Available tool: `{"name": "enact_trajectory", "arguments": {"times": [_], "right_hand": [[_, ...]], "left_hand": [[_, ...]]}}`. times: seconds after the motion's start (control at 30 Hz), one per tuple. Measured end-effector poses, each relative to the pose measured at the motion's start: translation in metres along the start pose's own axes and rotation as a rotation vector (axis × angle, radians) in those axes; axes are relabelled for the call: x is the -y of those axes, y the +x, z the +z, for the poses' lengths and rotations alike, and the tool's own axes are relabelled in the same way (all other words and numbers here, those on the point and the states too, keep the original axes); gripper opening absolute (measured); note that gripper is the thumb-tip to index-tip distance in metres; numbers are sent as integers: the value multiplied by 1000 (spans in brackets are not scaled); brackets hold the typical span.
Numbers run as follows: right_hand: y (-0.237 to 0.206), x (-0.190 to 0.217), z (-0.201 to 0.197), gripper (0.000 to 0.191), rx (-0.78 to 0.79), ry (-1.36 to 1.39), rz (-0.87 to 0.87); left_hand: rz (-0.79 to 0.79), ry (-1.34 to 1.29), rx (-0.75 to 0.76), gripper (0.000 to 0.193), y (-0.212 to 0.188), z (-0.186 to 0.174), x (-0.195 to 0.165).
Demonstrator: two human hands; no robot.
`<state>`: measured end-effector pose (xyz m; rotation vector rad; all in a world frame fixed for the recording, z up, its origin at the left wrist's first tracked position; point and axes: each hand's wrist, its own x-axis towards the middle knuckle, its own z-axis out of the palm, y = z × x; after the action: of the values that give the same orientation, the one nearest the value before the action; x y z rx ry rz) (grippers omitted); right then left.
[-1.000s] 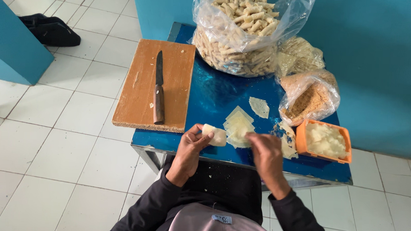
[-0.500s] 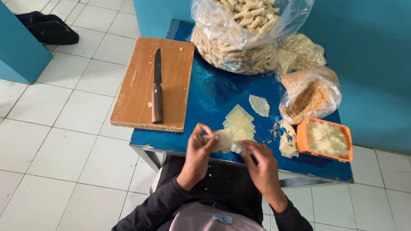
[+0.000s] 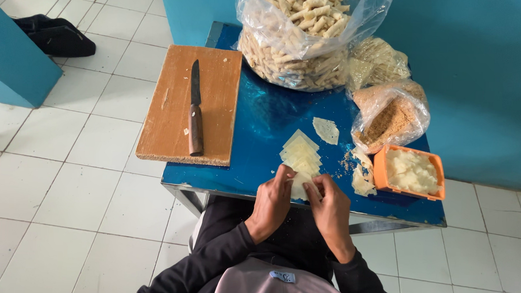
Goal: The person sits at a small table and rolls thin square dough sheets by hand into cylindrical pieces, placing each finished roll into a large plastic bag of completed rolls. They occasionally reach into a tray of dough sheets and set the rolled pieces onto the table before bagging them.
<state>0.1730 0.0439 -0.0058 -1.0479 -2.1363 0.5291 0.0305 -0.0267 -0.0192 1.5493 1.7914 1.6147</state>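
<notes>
My left hand (image 3: 272, 203) and my right hand (image 3: 329, 208) meet over the near edge of the blue table (image 3: 261, 129). Both pinch one pale wrapper sheet (image 3: 298, 185) between their fingertips. Just beyond them lies a fanned stack of the same square wrappers (image 3: 300, 153), and a single loose wrapper (image 3: 326, 130) lies further back. An orange tub of white filling (image 3: 408, 172) stands to the right of my right hand.
A wooden cutting board (image 3: 184, 103) with a knife (image 3: 196, 112) overhangs the table's left side. A big clear bag of rolled pieces (image 3: 301, 41) stands at the back, a bag of crumbs (image 3: 391, 116) to its right. A dark bag (image 3: 55, 34) lies on the tiled floor.
My left hand brought its pale piece from the left toward the middle. Both hands have closed together on the wrapper at the table's near edge.
</notes>
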Motion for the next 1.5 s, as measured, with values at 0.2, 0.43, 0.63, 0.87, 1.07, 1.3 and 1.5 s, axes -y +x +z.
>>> {"name": "enact_trajectory", "arguments": {"times": [0.2,0.43,0.63,0.87,1.07,1.3,1.5], "right_hand": [[5,12,-3,19,-39,-233,-173],[5,10,-2,29,-35,-213,-147],[40,-23,-17,16,-32,-312,-155],[130,-68,-1,13,52,-560,-332],[118,-42,-44,13,273,-70,-29],[58,-10,-53,15,630,369,9],[32,-7,-34,14,480,363,215]], "left_hand": [[133,109,-35,29,6,-1,-5],[238,333,70,29,-4,-6,1],[454,566,161,40,-22,-10,9],[467,488,133,43,-24,-13,12],[260,144,-10,45,-7,-36,-9],[236,-149,99,47,14,-43,-27],[-243,-171,159,16,3,-29,-16]]}}
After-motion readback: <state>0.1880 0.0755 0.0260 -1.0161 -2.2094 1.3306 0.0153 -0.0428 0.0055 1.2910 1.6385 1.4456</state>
